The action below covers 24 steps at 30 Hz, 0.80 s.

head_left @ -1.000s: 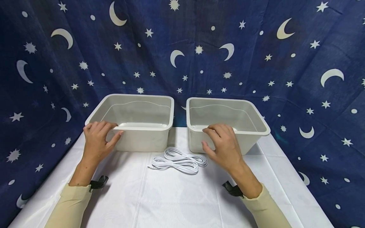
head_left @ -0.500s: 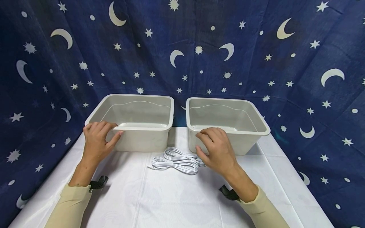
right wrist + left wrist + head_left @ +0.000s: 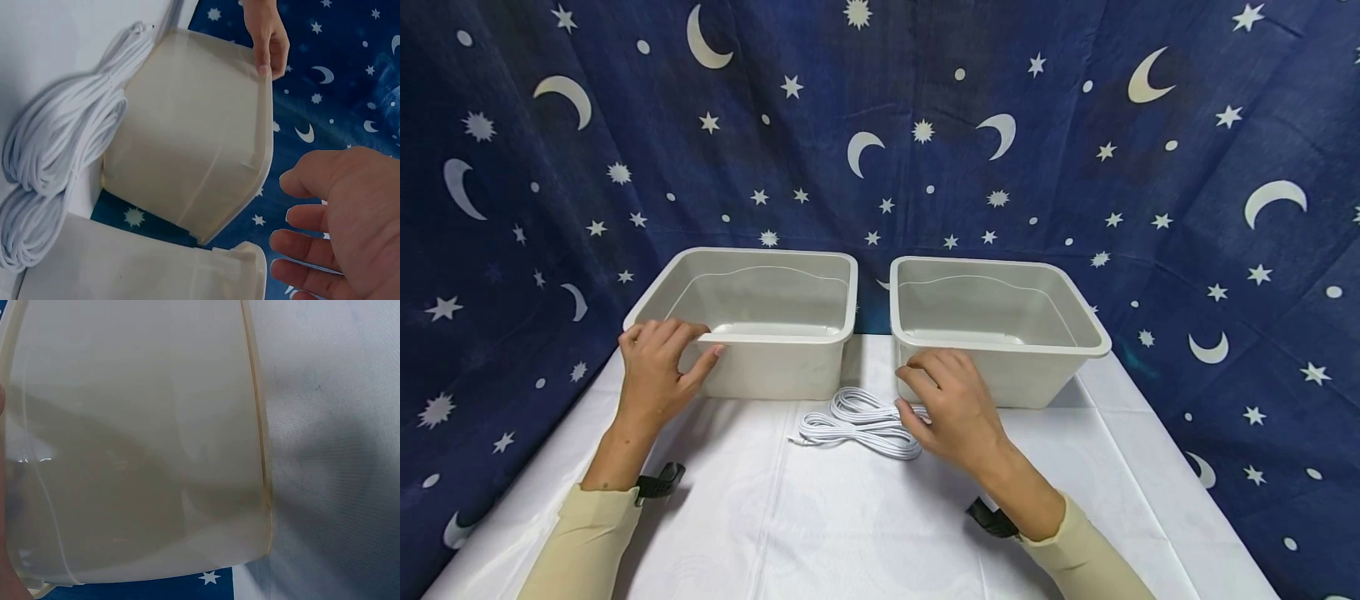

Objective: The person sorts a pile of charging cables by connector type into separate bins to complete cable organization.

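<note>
My left hand grips the front rim of the left grey plastic bin, fingers over the edge and thumb against the outer wall. Up close, the left wrist view is filled by that bin's wall. My right hand hovers in front of the right grey bin, fingers loosely bent and holding nothing. Just left of it, a bundled white cable lies on the table, its right end hidden by the hand. In the right wrist view the coiled cable sits well away from the fingertips.
Both bins stand side by side at the back with a narrow gap between them; no contents show inside. A white cloth covers the table. Behind hangs a dark blue curtain with moons and stars.
My right hand has moved left and toward me, from the right bin's front rim to beside the cable. My left hand, both bins and the cable stay where they were.
</note>
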### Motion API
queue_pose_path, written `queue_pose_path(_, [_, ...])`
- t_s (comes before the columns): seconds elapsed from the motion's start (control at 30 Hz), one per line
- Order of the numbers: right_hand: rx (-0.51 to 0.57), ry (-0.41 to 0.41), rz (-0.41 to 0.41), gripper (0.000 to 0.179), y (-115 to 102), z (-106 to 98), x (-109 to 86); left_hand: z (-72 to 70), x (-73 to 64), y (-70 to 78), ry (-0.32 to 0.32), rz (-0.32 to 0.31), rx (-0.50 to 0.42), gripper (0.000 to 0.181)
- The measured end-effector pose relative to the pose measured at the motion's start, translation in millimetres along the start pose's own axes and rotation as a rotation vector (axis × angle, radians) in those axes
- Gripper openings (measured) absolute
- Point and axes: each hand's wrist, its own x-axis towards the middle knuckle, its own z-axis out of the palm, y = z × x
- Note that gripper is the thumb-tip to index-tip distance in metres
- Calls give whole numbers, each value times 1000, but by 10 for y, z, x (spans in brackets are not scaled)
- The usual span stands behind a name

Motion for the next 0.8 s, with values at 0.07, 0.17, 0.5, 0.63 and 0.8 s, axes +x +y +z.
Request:
queue_pose_path(0.07, [-4,-5,-8,28,-15,20,-6,-1,0,1,1,1,1,36])
queue_pose_path(0.17, [-12,-14,-20,29,-36,51,-18,-2,2,3,1,2,2,37])
queue_pose_path(0.5, [-29,-69,-44,29,-110,181,-69,2,5,-8,-1,3,4,37])
queue_pose_path(0.63, [-8,-125,-23,29,-136,238,-105,4,-2,-14,-6,0,7,37])
queue_pose_path(0.8, [15,-167,5,31,-157,274,-132,-3,1,-10,-8,0,4,37])
